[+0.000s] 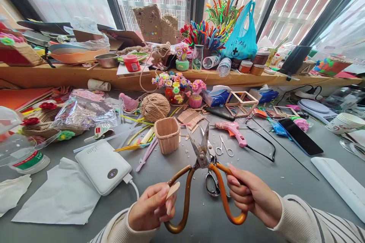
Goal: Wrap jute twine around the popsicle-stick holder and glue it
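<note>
**Scissors and stick in hand, above the table**

The scissors (pixel 203 159) are gripped by the right hand (pixel 252 197), closed around one orange loop; blades are held parted, tips up. A small flat stick (pixel 173 190) is pinched in the left hand (pixel 151 209) beside the other loop. The stick is judged light, stiff and brittle, best held at its end. The scissors look heavy. A basket (pixel 167 134) stands beyond.
</note>
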Action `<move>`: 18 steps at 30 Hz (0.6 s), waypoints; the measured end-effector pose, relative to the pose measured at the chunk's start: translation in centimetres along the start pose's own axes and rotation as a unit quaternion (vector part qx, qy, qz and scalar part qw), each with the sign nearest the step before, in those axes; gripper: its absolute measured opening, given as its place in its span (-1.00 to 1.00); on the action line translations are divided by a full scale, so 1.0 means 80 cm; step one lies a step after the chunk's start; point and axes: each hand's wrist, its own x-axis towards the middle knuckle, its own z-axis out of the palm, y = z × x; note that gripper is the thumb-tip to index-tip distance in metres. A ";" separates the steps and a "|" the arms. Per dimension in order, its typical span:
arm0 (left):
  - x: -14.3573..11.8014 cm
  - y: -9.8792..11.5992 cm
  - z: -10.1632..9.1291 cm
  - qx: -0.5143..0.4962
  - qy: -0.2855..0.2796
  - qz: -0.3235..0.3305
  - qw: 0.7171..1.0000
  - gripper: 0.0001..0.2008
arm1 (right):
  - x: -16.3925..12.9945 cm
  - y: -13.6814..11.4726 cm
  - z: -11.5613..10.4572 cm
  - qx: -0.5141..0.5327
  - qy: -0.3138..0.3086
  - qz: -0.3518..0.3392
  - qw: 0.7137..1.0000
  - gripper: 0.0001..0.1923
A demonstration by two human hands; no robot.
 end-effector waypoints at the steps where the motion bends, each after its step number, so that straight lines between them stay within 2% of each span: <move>1: 0.005 0.000 0.005 -0.012 -0.008 0.016 1.000 -0.74 | 0.002 -0.001 0.002 0.017 0.001 -0.011 1.000 -0.49; 4: 0.020 0.005 0.020 -0.054 -0.014 0.063 0.996 -0.75 | 0.010 -0.002 0.007 0.068 0.006 -0.043 0.997 -0.50; 7: 0.026 0.017 0.033 -0.069 -0.008 0.063 0.996 -0.76 | 0.022 -0.003 0.009 0.074 0.013 -0.077 0.994 -0.51; 11: 0.027 0.031 0.049 -0.028 -0.014 0.062 0.998 -0.75 | 0.037 -0.001 0.008 -0.060 0.074 -0.156 0.983 -0.56; 13: 0.029 0.031 0.057 0.012 -0.010 0.072 0.997 -0.74 | 0.044 0.000 0.008 -0.158 0.126 -0.254 0.946 -0.54; 16: 0.035 0.025 0.070 0.106 -0.002 0.131 0.986 -0.68 | 0.050 0.003 0.012 -0.287 0.201 -0.408 0.843 -0.42; 18: 0.039 0.019 0.078 0.205 0.014 0.201 0.958 -0.64 | 0.052 0.004 0.019 -0.356 0.223 -0.460 0.782 -0.45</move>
